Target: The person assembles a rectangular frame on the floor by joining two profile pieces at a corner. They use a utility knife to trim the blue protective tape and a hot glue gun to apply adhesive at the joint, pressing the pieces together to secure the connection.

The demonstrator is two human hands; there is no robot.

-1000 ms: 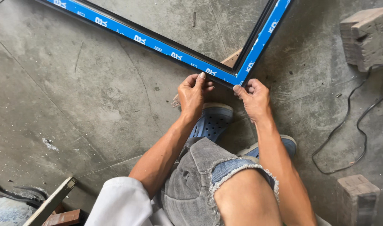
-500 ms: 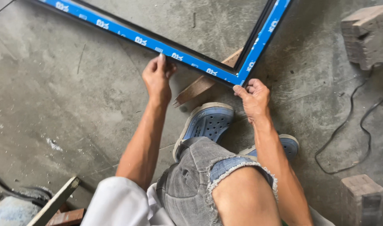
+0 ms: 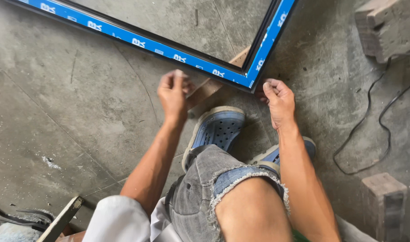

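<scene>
A metal frame [image 3: 169, 49] covered in blue film lies on the concrete floor, its near corner [image 3: 252, 80] just ahead of my knees. A wooden block [image 3: 207, 89] props that corner up. My right hand [image 3: 279, 101] is curled against the outer side of the corner, fingertips on the frame's edge. My left hand [image 3: 173, 94] hovers just below the lower rail, off the frame. Its fingers are bunched together and blurred, with nothing visible in them.
My blue perforated clogs [image 3: 218, 127] stand under the corner. Rough wooden blocks sit at the top right [image 3: 388, 27] and lower right [image 3: 384, 197]. A black cable [image 3: 371, 134] loops between them. A wooden strip [image 3: 59, 219] pokes in at the bottom left.
My left hand went from the corner to the lower rail farther left, and has now come off the rail toward me. My right hand stays at the corner.
</scene>
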